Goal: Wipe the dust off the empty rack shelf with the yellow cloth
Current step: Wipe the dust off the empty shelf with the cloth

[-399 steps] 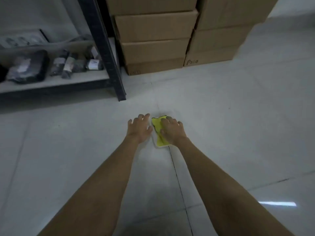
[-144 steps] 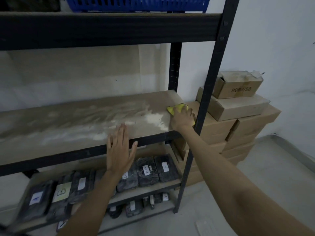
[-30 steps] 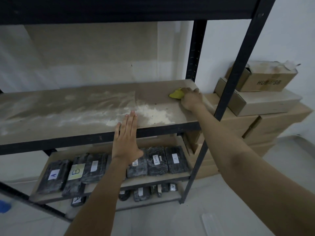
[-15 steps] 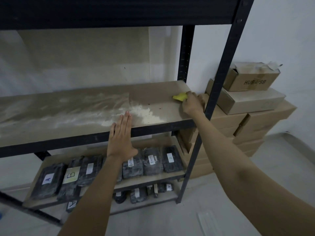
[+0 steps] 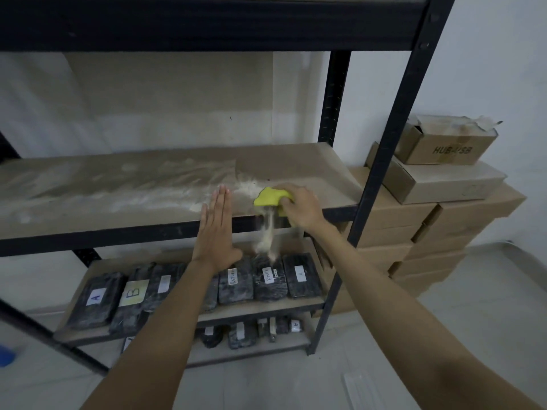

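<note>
The empty rack shelf is a brown board in a black metal frame, with pale dust streaked over its left and middle. My right hand grips the yellow cloth at the shelf's front edge, right of centre. Dust pours off the edge below the cloth. My left hand is flat with straight fingers, its fingertips on the shelf's front edge just left of the cloth. The shelf's right end looks wiped.
The lower shelf holds several black wrapped packages with white labels, right under the falling dust. Stacked cardboard boxes stand to the right of the rack's black upright post. A top shelf beam runs overhead.
My right hand has dragged the cloth from the shelf's back right corner forward and left to the front edge, pushing dust over it. The left hand has stayed on the edge.
</note>
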